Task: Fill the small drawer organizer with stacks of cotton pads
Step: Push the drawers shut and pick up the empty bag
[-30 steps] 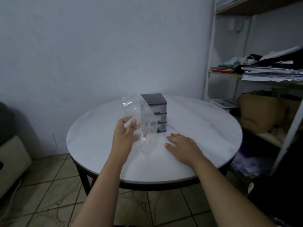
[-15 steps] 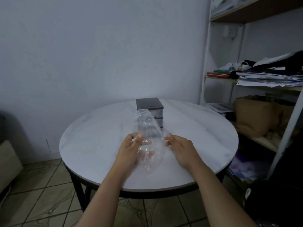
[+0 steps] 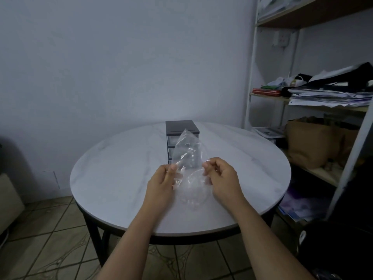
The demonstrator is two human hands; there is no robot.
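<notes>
A clear plastic bag [image 3: 188, 158] is held upright over the round white table [image 3: 125, 170]. My left hand [image 3: 161, 183] pinches its left side and my right hand [image 3: 222, 178] pinches its right side, both at mid-height. The bag's lower part bulges round; I cannot make out cotton pads inside. Behind the bag stands the small drawer organizer [image 3: 180, 128], dark-framed with translucent drawers, its lower drawers partly hidden by the plastic.
A shelving unit [image 3: 331, 102] with papers, a brown bag and clutter stands close to the table's right side. A beige seat [image 3: 8, 197] is at the far left. The floor below is tiled.
My right hand has lifted off the table and taken hold of the bag's right side. My left hand has brought the bag toward the centre and lower, in front of the organizer.
</notes>
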